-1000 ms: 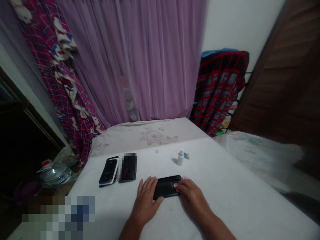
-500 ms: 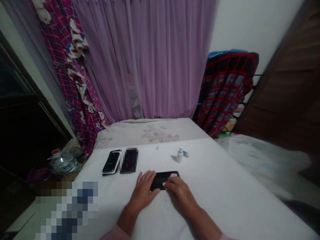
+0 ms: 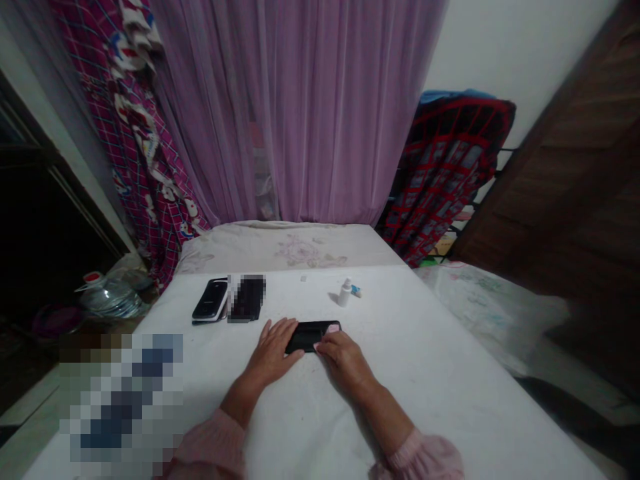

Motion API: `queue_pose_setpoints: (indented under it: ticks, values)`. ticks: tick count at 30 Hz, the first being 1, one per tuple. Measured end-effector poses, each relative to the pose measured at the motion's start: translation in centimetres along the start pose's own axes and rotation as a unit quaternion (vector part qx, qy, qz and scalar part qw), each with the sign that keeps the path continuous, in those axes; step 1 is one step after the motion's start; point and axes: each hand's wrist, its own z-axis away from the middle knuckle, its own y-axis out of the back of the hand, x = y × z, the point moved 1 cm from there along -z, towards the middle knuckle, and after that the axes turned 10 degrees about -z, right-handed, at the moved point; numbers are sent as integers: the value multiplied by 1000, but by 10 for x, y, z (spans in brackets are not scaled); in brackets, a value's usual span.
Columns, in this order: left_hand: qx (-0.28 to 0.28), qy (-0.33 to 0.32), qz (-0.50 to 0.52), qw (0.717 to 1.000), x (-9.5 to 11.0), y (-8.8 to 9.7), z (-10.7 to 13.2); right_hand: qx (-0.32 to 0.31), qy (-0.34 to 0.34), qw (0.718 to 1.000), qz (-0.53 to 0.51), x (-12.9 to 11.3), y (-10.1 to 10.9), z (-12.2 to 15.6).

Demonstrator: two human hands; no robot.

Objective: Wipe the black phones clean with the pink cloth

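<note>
A black phone (image 3: 306, 338) lies lengthwise on the white-covered table. My left hand (image 3: 273, 350) holds its left end, fingers along the far edge and thumb at the near one. Pinched in my right hand (image 3: 346, 359) is a small pink cloth (image 3: 332, 329), pressed on the right part of the screen; the fingers hide much of it. Beyond the phone stands a small white bottle (image 3: 345, 293) with a little blue-and-white item (image 3: 356, 291) beside it. To the left lie a stack of phones (image 3: 211, 300) and a blurred group of dark phone-like slabs (image 3: 247, 299).
A tiny pale square (image 3: 303, 279) sits towards the back of the white cloth (image 3: 430, 400). Purple curtains (image 3: 330, 113) hang behind the table. A clear water jug (image 3: 113, 297) with a red cap stands at the left. A pixelated patch covers the left front.
The whole view has shifted, so the table and things appear higher and slightly further left. Both hands keep their places on the phone, with the pink cloth still in my right hand.
</note>
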Motion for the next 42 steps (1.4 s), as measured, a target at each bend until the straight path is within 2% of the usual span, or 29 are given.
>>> queue_pose_setpoints:
  ticks: [3, 5, 11, 15, 18, 22, 26, 32, 36, 42]
  values:
    - [8, -2, -2, 1000, 1, 1, 0, -1, 2, 1000, -9, -8, -13, -5]
    - [7, 0, 0, 1000, 2, 2, 0, 9, 0, 1000, -11, -7, -13, -4]
    - [-16, 9, 12, 1000, 4, 8, -1, -9, -18, 1000, -4, 9, 17, 11]
    - [-27, 7, 21, 999, 5, 9, -1, 0, -31, 999, 17, 16, 34, 19]
    - [-32, 8, 29, 999, 4, 11, -1, 5, -39, 999, 16, 21, 39, 24]
    - [-67, 19, 34, 997, 4, 16, -3, 22, -58, 998, -14, 32, 43, 27]
    - [-89, 38, 12, 995, 16, 20, -7, 45, -85, 994, -50, 35, 42, 26]
    - [-40, 12, -17, 999, 37, 6, -13, 29, -137, 989, -51, 30, 29, 15]
    - [-3, -5, -18, 1000, 35, -1, -12, 7, -202, 979, -26, 39, 22, -3]
    - [7, -10, -8, 1000, 32, -2, -11, -58, -288, 955, 36, 47, 22, -29]
